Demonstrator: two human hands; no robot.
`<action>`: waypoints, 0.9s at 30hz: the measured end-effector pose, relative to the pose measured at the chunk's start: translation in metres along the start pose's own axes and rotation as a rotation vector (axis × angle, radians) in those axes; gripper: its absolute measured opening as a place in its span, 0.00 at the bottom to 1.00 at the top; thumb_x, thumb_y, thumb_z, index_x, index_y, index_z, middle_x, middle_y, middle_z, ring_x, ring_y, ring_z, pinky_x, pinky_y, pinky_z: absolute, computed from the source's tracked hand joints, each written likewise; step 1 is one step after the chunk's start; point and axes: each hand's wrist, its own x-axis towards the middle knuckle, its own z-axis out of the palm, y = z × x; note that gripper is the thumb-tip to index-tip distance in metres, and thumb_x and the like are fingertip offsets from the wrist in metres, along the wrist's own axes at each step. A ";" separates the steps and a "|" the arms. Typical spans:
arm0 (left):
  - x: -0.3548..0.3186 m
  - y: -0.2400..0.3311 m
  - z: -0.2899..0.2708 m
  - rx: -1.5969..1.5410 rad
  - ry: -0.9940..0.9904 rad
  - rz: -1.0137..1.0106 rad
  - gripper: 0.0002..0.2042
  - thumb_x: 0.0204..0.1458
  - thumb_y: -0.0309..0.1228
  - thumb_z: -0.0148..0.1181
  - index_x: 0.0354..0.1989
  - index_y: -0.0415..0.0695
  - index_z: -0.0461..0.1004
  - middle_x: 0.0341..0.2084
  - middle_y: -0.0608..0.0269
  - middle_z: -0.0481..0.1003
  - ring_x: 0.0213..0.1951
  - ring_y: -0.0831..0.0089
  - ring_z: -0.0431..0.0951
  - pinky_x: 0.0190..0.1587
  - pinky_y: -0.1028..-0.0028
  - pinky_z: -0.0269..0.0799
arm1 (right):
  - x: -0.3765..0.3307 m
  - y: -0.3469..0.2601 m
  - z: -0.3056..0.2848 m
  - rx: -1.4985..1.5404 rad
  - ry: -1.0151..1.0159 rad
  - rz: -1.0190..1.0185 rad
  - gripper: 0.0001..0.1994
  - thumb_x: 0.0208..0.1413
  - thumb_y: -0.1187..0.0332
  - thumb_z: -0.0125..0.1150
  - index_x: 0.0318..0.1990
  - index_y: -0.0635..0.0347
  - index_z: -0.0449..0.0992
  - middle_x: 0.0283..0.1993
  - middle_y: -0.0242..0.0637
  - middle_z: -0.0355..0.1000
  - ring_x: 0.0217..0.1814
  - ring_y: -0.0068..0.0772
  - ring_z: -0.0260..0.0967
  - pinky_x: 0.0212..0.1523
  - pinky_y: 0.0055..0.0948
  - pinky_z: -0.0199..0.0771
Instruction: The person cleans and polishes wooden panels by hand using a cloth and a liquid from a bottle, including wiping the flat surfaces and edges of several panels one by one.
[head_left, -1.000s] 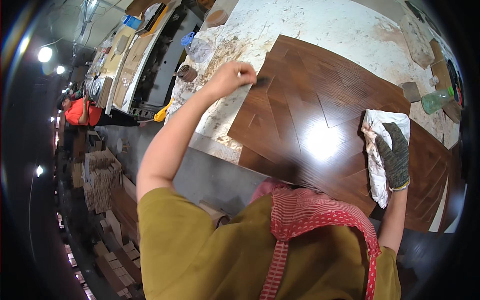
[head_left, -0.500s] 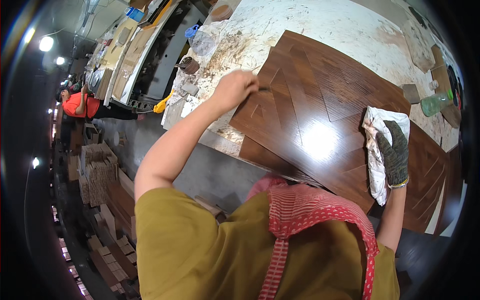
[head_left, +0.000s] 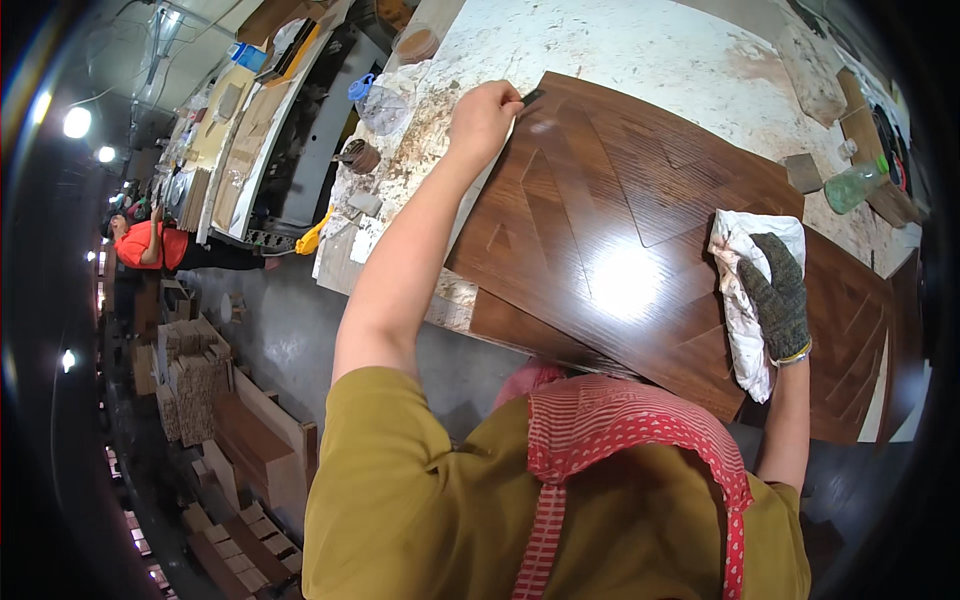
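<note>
A dark brown wood panel (head_left: 560, 230) with inlaid angular shapes lies on the bench, over further brown panels (head_left: 840, 340). At its far left corner, my bare left hand (head_left: 485, 122) is closed round a small dark flat tool (head_left: 534, 98), whose tip meets the panel. Most of that tool is hidden in my fingers, so its kind is unclear. My right hand (head_left: 777, 300), in a dark knit glove, rests on a folded, stained white cloth (head_left: 735, 290) on the panel's right side and presses its fingers over it.
The bench top (head_left: 600, 40) is white and smeared with brown. Along its left edge stand a brown tub (head_left: 357, 156), a clear blue-topped bottle (head_left: 382, 108) and a grey block (head_left: 364, 203). A green bottle (head_left: 856, 186) lies at right. A person in orange (head_left: 150, 245) stands far left.
My left hand has moved away from me along the panel's left edge to its far corner, with the dark tool showing more. My right hand stays on the cloth. The whole view has shifted slightly.
</note>
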 end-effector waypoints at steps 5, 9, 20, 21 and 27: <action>0.001 -0.007 0.019 0.133 -0.287 0.139 0.06 0.49 0.31 0.64 0.32 0.43 0.80 0.28 0.52 0.79 0.34 0.55 0.80 0.38 0.64 0.73 | -0.003 0.006 0.002 -0.080 0.026 -0.078 0.14 0.59 0.71 0.61 0.52 0.63 0.74 0.55 0.50 0.70 0.56 0.52 0.69 0.57 0.43 0.68; 0.004 0.011 0.009 0.127 -0.113 0.004 0.05 0.49 0.30 0.64 0.31 0.43 0.79 0.28 0.53 0.80 0.34 0.58 0.81 0.38 0.65 0.73 | -0.005 0.007 0.003 -0.069 0.025 -0.103 0.13 0.58 0.71 0.62 0.51 0.61 0.76 0.54 0.50 0.71 0.56 0.53 0.69 0.56 0.46 0.70; -0.062 0.059 0.000 -0.137 -0.264 -0.079 0.03 0.52 0.26 0.61 0.31 0.39 0.77 0.26 0.58 0.78 0.31 0.67 0.79 0.36 0.71 0.74 | -0.002 0.004 0.002 -0.064 -0.002 -0.076 0.19 0.57 0.67 0.64 0.54 0.66 0.73 0.56 0.50 0.71 0.60 0.50 0.67 0.62 0.41 0.64; -0.064 0.068 0.003 -0.095 -0.408 0.033 0.03 0.51 0.26 0.61 0.31 0.39 0.77 0.27 0.57 0.78 0.32 0.65 0.79 0.37 0.70 0.74 | -0.002 0.002 0.002 0.119 -0.005 0.067 0.19 0.56 0.67 0.65 0.54 0.66 0.73 0.55 0.49 0.71 0.59 0.50 0.68 0.61 0.40 0.65; -0.035 0.123 0.013 -0.011 -0.338 0.206 0.05 0.49 0.28 0.64 0.29 0.40 0.77 0.29 0.55 0.78 0.36 0.59 0.80 0.39 0.65 0.74 | 0.005 -0.006 -0.028 0.204 -0.071 0.119 0.20 0.57 0.63 0.64 0.54 0.63 0.73 0.56 0.49 0.71 0.60 0.50 0.67 0.61 0.40 0.65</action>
